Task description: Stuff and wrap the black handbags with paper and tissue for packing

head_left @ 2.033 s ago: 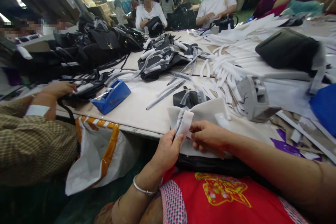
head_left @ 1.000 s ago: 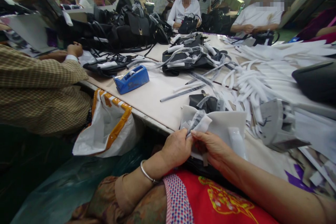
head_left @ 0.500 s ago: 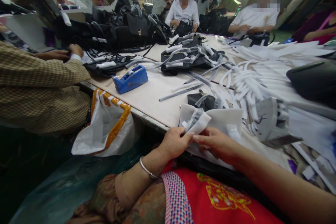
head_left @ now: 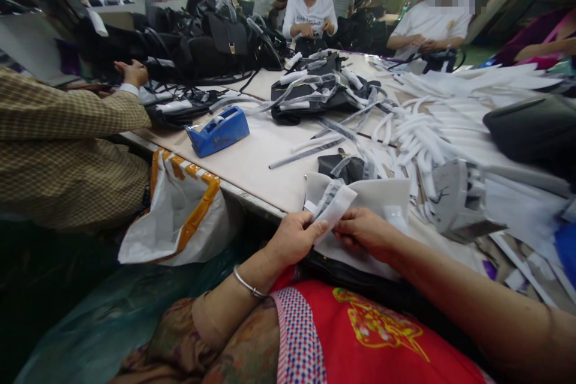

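My left hand [head_left: 294, 239] grips a strip of white foam wrap [head_left: 339, 204] between thumb and fingers. Beside the strip, a dark strap in clear plastic [head_left: 328, 193] shows above that hand. My right hand [head_left: 366, 231] pinches the lower right edge of the same foam strip, its fingertips partly hidden behind it. Under both hands a large white foam sheet [head_left: 382, 191] lies over the table's edge, with something black below it in my lap. Just beyond the sheet sits a small black bag [head_left: 344, 166] with a plastic-wrapped strap.
A blue tape dispenser [head_left: 220, 132] stands on the table [head_left: 270, 189]. At the left, a white sack [head_left: 180, 210] with orange tape hangs by the edge. A grey metal dispenser [head_left: 461, 198] and foam strips [head_left: 414, 132] lie right. Black bags [head_left: 310, 96] are piled mid-table. Co-workers sit around.
The foam strip has turned to lie flatter, and my right fingers have shifted onto its lower edge. The co-worker at left has raised a hand slightly. The whole view has shifted a little.
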